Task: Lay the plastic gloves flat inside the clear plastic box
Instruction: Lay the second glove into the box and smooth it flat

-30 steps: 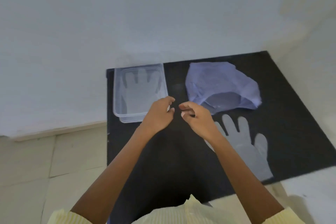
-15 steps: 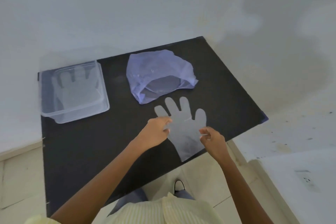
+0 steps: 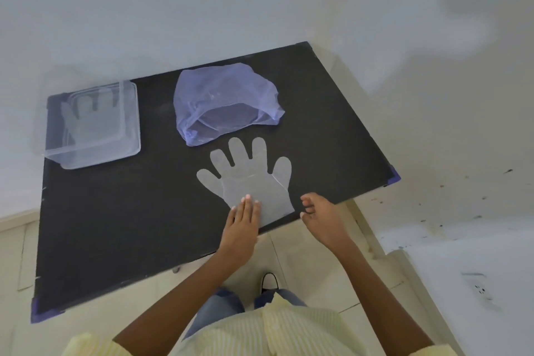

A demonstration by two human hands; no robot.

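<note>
A clear plastic glove [image 3: 248, 179] lies flat on the black table [image 3: 130, 225], fingers pointing away from me, its cuff near the front edge. My left hand [image 3: 242, 225] rests flat with straight fingers on the glove's cuff. My right hand [image 3: 318, 212] hovers just right of the cuff with fingers curled and apart, holding nothing. At the table's far left stands the clear plastic box [image 3: 135, 113], with another glove [image 3: 89, 121] lying flat inside it.
A crumpled bluish plastic bag [image 3: 222, 98] lies at the back of the table, just beyond the loose glove's fingers. A white wall runs behind the table, and a white ledge [image 3: 476, 283] stands to the right. Tiled floor shows below the front edge.
Both hands moved from mid-table to the loose glove. The left hand went from pinching its edge to pressing flat on the cuff; the right let go and opened. The view swung right.
</note>
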